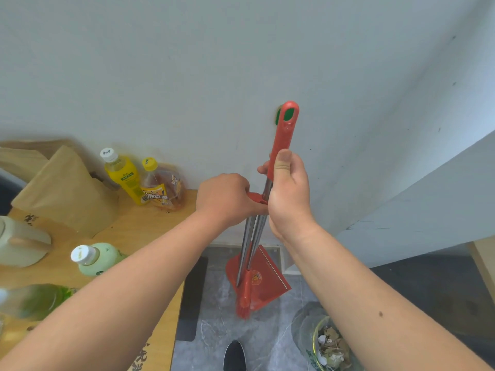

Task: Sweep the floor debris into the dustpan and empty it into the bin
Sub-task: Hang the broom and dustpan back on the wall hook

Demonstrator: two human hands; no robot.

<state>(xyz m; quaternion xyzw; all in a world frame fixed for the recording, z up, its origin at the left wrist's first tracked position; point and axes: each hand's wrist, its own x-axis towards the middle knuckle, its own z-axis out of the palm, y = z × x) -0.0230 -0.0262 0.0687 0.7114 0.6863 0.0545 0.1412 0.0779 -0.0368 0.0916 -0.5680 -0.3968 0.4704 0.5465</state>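
Two bare forearms are stretched out from the bottom edge towards a broom and dustpan set held upright before the pale wall [187, 62]. The right hand [289, 194] is wrapped round the lower end of the red broom grip [284, 129], its fingers curled behind the shaft and the thumb laid straight up along the front. The left hand [225, 196] is closed over a short red handle piece [255, 198] that juts out beside the shaft, touching the right hand; its fingers are hidden behind it.

Two metal shafts [251, 245] are seen running down side by side from between the hands. At their foot the red dustpan [263, 279] is stood on the grey floor close to the wall, with the red broom bristles [242, 307] just in front of it. The bin [301, 328], lined with a clear bag and holding paper scraps, is placed on the floor at lower right, near the dustpan and partly covered by the right forearm.

On the wooden tabletop [128, 236] at left are set a brown paper bag [64, 194], a yellow bottle [123, 175], a brown tea bottle [160, 186], a pale green bottle [96, 258], a white jug [21, 242] and a blurred green bottle [34, 301]. A black mat [192, 298] is laid beside the tabletop, and a black shoe [235, 356] is seen at the bottom edge.
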